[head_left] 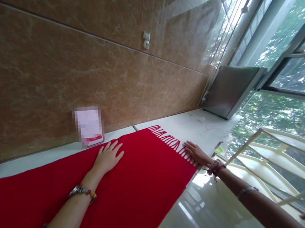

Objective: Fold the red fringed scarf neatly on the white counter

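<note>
A red scarf with a fringe at its right end lies spread flat along a white countertop. My left hand rests on the scarf near its far edge, palm down and fingers spread. Over at the fringed end, my right hand lies flat, its fingers stretched out on the tassels and the counter beside them. Neither hand grasps anything. Beyond the left fingertips a phone-like object, blurred by pixels, leans against the wall.
Behind the counter rises a brown marbled wall with a small white cat-shaped hook. A grey metallic panel stands at the far right end by the window. To the right is a cream slatted rack, near a small green item.
</note>
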Demonstrator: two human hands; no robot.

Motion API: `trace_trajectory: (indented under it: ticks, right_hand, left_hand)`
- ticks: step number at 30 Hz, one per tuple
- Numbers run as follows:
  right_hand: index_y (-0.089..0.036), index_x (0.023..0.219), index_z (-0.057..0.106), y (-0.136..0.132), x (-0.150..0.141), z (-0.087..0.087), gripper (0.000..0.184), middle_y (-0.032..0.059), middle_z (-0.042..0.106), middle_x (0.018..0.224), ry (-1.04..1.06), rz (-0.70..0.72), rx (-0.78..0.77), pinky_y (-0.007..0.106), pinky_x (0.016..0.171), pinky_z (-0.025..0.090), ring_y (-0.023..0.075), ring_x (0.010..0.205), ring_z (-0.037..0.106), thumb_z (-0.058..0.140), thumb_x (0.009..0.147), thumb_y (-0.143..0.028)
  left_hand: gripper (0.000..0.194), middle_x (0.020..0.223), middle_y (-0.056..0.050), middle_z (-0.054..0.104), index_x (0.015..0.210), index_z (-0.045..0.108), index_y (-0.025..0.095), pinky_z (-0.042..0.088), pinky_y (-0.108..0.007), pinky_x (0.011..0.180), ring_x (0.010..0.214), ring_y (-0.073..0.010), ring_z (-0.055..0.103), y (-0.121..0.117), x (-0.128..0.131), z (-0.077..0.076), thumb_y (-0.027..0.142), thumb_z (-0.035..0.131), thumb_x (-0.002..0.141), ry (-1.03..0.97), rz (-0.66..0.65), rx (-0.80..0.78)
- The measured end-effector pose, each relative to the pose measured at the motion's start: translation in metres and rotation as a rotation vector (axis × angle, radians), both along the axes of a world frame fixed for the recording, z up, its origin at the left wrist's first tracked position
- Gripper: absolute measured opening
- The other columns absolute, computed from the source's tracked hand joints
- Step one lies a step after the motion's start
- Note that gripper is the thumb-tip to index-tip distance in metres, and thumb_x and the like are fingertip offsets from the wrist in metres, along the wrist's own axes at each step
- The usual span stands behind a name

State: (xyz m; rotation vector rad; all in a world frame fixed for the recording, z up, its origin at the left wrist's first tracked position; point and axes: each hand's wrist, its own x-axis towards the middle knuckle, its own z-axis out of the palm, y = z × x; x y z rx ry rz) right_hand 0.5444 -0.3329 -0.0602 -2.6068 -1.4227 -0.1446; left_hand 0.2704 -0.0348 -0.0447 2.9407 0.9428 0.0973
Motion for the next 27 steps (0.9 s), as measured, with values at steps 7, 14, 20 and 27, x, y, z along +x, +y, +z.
trace_trajectory:
  ticks: [7,14,20,27]
  right_hand:
    - [-0.019,0.1,0.055,-0.012,-0.023,0.038,0.026,0.0081,0.063,0.088,-0.019,0.116,0.126,0.031,0.07,0.047,0.0177,0.076,0.06,0.041,0.08,-0.026]
    - [-0.019,0.083,0.06,-0.014,-0.035,0.043,0.027,0.0002,0.063,0.061,0.085,-0.01,-0.114,0.02,0.052,0.04,0.0116,0.055,0.057,0.038,0.071,-0.009]
    - [-0.017,0.081,0.061,-0.007,-0.007,0.041,0.029,0.002,0.063,0.063,-0.024,-0.105,-0.042,0.021,0.056,0.04,0.0121,0.058,0.056,0.038,0.067,-0.006]
    - [-0.015,0.113,0.05,0.044,-0.028,0.034,0.034,0.013,0.056,0.106,-0.042,0.232,0.091,0.033,0.082,0.043,0.02,0.095,0.054,0.042,0.082,-0.026]
  left_hand:
    - [0.047,0.139,-0.004,0.027,0.129,0.035,0.022,0.021,-0.04,0.1,0.126,-0.0242,0.023,0.001,0.0,-0.002,0.038,0.031,0.085,0.003,0.002,0.01]
    - [0.048,0.138,-0.004,0.028,0.129,0.035,0.022,0.021,-0.04,0.1,0.126,-0.0235,0.024,0.002,0.0,-0.004,0.038,0.03,0.085,0.003,-0.003,0.03]
    - [0.047,0.137,-0.004,0.03,0.128,0.036,0.023,0.022,-0.04,0.099,0.125,-0.0236,0.025,0.004,0.0,-0.006,0.038,0.031,0.084,-0.015,0.004,0.034]
    - [0.047,0.138,-0.004,0.029,0.128,0.037,0.022,0.022,-0.04,0.099,0.125,-0.0239,0.025,0.002,0.0,-0.003,0.038,0.031,0.084,-0.021,0.0,0.021]
